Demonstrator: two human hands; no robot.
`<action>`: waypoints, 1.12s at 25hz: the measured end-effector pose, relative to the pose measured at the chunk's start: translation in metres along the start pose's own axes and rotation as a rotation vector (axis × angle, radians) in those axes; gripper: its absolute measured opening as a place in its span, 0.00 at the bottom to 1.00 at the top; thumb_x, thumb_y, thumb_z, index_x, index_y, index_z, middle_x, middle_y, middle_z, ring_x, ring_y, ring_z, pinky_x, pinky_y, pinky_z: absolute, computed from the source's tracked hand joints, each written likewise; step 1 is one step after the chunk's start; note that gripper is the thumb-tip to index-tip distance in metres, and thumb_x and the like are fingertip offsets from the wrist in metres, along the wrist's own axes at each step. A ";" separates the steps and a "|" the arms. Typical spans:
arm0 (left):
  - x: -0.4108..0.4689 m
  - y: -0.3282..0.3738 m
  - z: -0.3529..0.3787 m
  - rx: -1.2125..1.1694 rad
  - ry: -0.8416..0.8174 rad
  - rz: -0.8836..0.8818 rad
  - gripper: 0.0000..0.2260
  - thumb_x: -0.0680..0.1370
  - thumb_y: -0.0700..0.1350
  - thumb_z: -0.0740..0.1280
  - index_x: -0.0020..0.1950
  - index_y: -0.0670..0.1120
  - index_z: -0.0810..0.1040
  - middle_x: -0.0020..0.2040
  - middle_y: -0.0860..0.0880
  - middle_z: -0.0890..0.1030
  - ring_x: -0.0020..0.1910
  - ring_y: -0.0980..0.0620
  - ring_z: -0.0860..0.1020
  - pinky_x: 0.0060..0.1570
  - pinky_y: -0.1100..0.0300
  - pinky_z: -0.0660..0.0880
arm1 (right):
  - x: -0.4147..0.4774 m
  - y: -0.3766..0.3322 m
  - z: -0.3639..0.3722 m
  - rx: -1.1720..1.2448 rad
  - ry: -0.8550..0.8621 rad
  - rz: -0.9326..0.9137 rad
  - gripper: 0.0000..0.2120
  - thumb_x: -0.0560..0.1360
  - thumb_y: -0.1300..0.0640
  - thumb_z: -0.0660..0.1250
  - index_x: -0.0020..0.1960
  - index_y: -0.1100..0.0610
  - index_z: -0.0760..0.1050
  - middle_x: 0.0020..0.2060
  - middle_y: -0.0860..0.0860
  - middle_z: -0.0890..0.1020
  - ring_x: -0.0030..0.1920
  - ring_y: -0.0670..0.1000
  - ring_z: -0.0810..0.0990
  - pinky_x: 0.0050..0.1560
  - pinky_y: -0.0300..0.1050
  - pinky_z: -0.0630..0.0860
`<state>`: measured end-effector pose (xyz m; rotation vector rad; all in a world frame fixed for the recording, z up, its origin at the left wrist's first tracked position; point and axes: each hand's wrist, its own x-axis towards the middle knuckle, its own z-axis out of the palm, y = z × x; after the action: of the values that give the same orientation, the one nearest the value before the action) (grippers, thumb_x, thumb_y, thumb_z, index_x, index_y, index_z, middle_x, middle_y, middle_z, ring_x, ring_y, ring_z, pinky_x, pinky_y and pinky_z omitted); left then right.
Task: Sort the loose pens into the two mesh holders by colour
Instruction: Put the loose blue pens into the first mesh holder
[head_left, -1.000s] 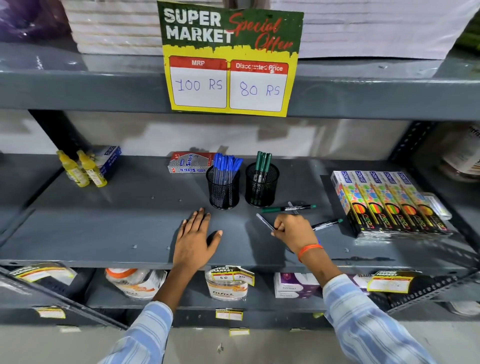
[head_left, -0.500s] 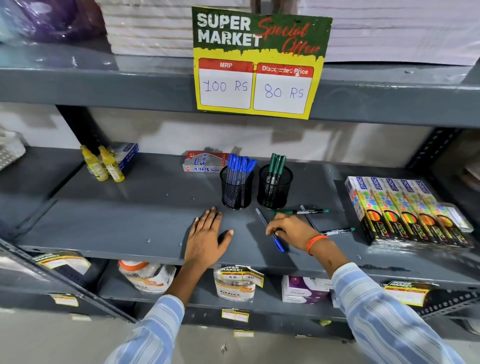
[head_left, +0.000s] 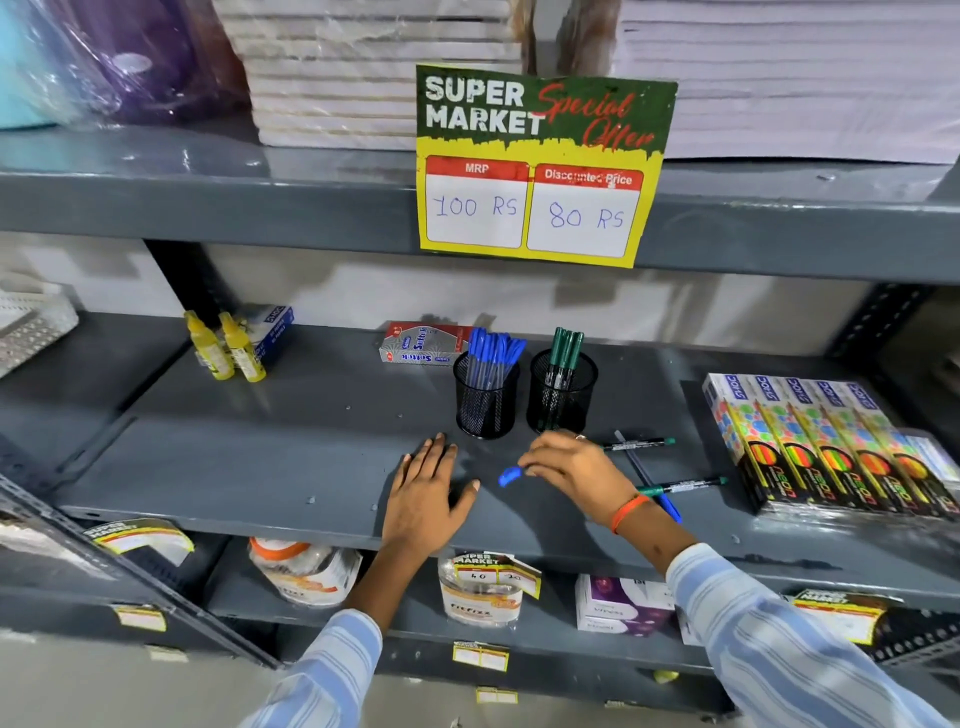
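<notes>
- While my left hand (head_left: 426, 486) lies flat and open on the shelf (head_left: 260, 467) near its front edge, palm down and holding nothing, my right hand (head_left: 574, 467) is closed around a blue pen (head_left: 510, 475) whose capped end sticks out to the left of my fingers.
- Behind my hands, toward the middle of the shelf, two black mesh holders stand side by side: the left holder (head_left: 485, 397) has blue pens upright in it, the right holder (head_left: 562, 392) has green pens.
- Just to the right of my right hand, three loose pens lie on the shelf: a green pen (head_left: 641, 443) farther back, another green pen (head_left: 683, 486) nearer the front edge, and a second blue pen (head_left: 667, 506) crossing between them.
- At the right end of the shelf lies a row of colourful boxes (head_left: 826, 447).
</notes>
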<state>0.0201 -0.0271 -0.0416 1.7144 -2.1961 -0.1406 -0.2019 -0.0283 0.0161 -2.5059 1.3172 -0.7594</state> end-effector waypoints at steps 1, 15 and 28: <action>0.000 0.000 0.000 0.003 0.001 -0.001 0.32 0.74 0.62 0.48 0.70 0.44 0.65 0.73 0.43 0.65 0.73 0.46 0.60 0.71 0.50 0.53 | 0.005 -0.006 -0.005 0.097 0.116 0.062 0.12 0.73 0.52 0.62 0.46 0.59 0.80 0.42 0.56 0.82 0.42 0.48 0.77 0.47 0.37 0.74; 0.001 -0.001 0.000 0.044 -0.011 -0.002 0.32 0.75 0.63 0.45 0.73 0.45 0.60 0.75 0.45 0.61 0.74 0.47 0.57 0.72 0.51 0.50 | 0.109 -0.037 -0.033 0.347 0.662 0.514 0.05 0.72 0.61 0.68 0.46 0.62 0.79 0.42 0.61 0.85 0.40 0.59 0.82 0.43 0.49 0.78; 0.003 -0.002 0.000 0.040 -0.006 0.000 0.34 0.74 0.63 0.44 0.72 0.44 0.61 0.75 0.44 0.61 0.74 0.47 0.57 0.72 0.51 0.50 | 0.082 -0.034 -0.025 0.318 0.458 0.683 0.06 0.70 0.59 0.71 0.45 0.61 0.81 0.43 0.59 0.86 0.46 0.56 0.84 0.52 0.47 0.78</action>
<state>0.0215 -0.0301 -0.0416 1.7370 -2.2175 -0.1024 -0.1531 -0.0741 0.0788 -1.5219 1.8579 -1.2657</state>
